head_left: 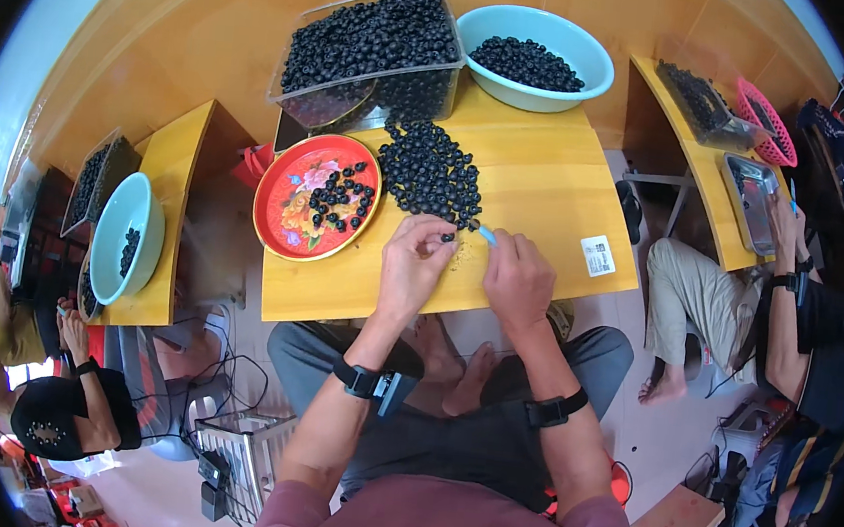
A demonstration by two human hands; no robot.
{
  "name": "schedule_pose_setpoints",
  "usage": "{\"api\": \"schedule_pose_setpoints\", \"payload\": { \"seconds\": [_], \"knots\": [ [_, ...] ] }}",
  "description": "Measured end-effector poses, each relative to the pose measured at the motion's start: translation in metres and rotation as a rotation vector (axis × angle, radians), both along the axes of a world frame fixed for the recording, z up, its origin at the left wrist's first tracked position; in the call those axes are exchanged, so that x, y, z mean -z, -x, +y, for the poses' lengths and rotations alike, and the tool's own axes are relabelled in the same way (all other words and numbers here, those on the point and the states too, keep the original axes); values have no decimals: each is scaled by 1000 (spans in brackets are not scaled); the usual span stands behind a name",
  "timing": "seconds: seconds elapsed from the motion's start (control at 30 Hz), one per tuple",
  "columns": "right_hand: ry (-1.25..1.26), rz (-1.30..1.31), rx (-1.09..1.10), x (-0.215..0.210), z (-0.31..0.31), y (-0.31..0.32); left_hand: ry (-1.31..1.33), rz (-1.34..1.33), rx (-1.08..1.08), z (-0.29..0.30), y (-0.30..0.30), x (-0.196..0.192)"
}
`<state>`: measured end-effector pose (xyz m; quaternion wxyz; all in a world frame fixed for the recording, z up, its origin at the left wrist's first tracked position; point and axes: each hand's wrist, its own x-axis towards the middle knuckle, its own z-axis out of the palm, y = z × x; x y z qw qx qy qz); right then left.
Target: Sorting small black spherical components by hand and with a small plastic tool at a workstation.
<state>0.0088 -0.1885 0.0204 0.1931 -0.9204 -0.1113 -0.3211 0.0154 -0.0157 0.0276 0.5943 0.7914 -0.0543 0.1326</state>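
Note:
My left hand [416,268] pinches a small black round piece [447,237], like a bead, between thumb and fingertips. Close beside it, my right hand [520,280] is closed on a slim light blue tool [488,235]; the tool's tip points toward the left hand and is too small to make out. Just beyond my hands lies a loose pile of the black pieces [432,172] on the yellow table [540,174]. To the left, a red flowered tray [275,226] carries several more black pieces.
A clear plastic bin [366,101] heaped with black pieces and a light blue basin [537,95] stand at the back. A white label [598,256] is stuck near the table's right edge. Other people work at side tables, left with a basin [148,240], right with a metal tray [751,207].

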Motion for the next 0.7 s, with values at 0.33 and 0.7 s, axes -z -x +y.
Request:
{"api": "schedule_pose_setpoints", "payload": {
  "seconds": [0.33,0.7],
  "knots": [
    [22,-20,-123,-7,2,4,83,55,-70,-2,3,9],
    [31,5,-262,-3,-1,3,116,75,-27,-2,2,13]
  ]
}}
